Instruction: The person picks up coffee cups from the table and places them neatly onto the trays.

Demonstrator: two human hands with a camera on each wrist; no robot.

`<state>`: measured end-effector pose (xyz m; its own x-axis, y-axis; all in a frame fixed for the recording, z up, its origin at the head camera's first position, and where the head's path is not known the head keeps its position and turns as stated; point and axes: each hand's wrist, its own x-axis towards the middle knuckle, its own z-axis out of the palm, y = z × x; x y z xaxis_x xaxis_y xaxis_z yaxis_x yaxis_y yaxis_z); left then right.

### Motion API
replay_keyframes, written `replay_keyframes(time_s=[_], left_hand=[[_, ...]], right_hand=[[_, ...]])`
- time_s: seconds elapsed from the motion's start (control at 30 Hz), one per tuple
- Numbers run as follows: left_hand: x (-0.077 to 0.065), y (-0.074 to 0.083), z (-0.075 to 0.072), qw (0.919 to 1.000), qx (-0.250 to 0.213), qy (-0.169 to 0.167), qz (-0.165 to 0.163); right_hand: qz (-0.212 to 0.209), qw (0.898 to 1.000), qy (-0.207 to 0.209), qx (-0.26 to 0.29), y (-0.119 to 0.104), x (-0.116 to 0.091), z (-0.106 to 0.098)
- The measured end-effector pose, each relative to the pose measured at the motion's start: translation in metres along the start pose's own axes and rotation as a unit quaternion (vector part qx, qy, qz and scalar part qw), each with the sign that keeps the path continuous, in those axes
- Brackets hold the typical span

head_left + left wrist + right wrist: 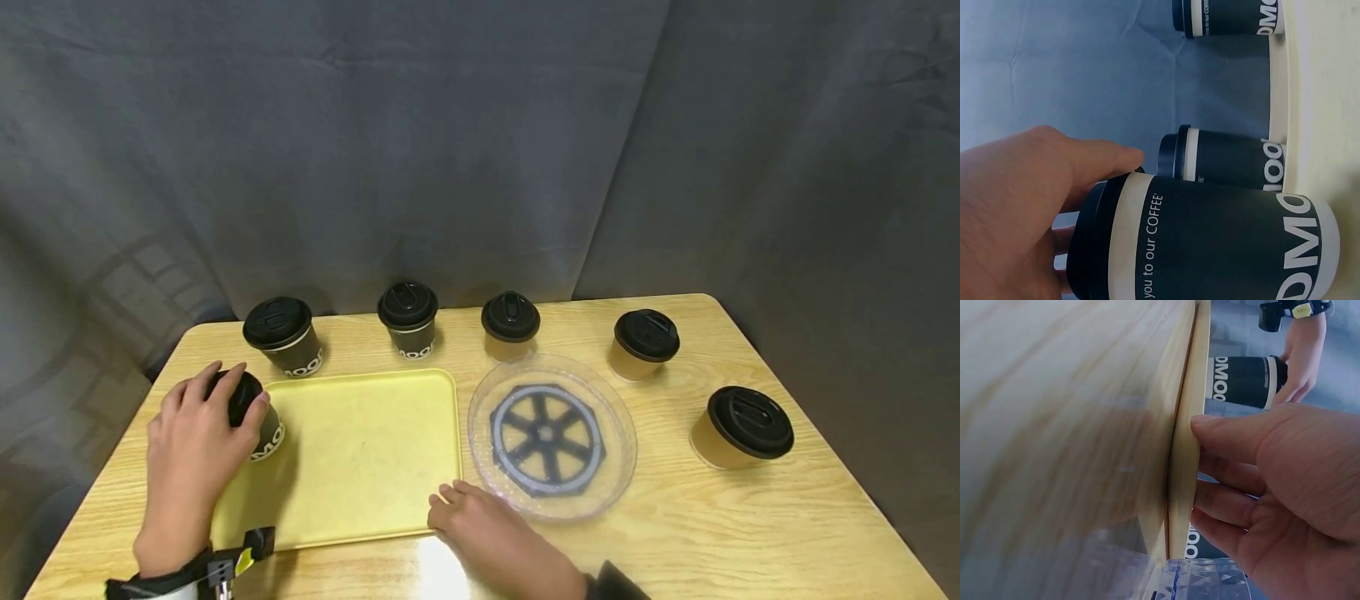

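Note:
My left hand (197, 442) grips a dark paper coffee cup (267, 437) from above, with fingers and thumb about its black lid (1090, 244). White lettering runs round the cup, which stands upright and overlaps the left end of a yellow tray (367, 454). At the tray's front right corner, my right hand (487, 529) touches the rim with its thumb and loosely bent fingers (1225, 503). Beside that hand lies a round clear plastic dish (626, 467) with a dark wheel-like pattern in its middle.
Behind the tray stand two dark lidded cups, one at the left (281, 337) and one near the middle (408, 321). Brown lidded cups stand behind the dish (510, 325), at the back right (641, 346) and at the right (738, 429). A grey curtain (450, 150) hangs behind the table.

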<state>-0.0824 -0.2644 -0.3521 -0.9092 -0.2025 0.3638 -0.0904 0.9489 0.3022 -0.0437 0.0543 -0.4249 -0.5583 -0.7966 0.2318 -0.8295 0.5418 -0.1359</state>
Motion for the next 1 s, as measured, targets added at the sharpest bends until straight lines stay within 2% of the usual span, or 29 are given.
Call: replay_keyframes(time_s=[0.1,0.33,0.53,0.67,1.0], left_hand=[[0.001,0.004,0.002,1.0,-0.004,-0.001,0.005],[0.003,0.011,0.006,0.9999,-0.008,-0.009,0.012],[0.005,0.016,0.01,0.9996,-0.012,-0.019,0.016],[0.007,0.019,0.012,0.9995,-0.014,-0.019,0.021],[0.009,0.025,0.017,0.9991,-0.013,-0.012,0.038]], right_hand=[[0.002,1.0,-0.005,0.014,0.0,0.0,-0.001],[-0.01,1.0,-0.003,-0.002,0.0,0.0,-0.002],[-0.002,1.0,-0.007,0.009,0.0,-0.001,-0.002],[0.008,1.0,-0.006,0.023,0.0,0.0,-0.001],[0.005,1.0,0.0,0.006,0.0,0.001,-0.001]])
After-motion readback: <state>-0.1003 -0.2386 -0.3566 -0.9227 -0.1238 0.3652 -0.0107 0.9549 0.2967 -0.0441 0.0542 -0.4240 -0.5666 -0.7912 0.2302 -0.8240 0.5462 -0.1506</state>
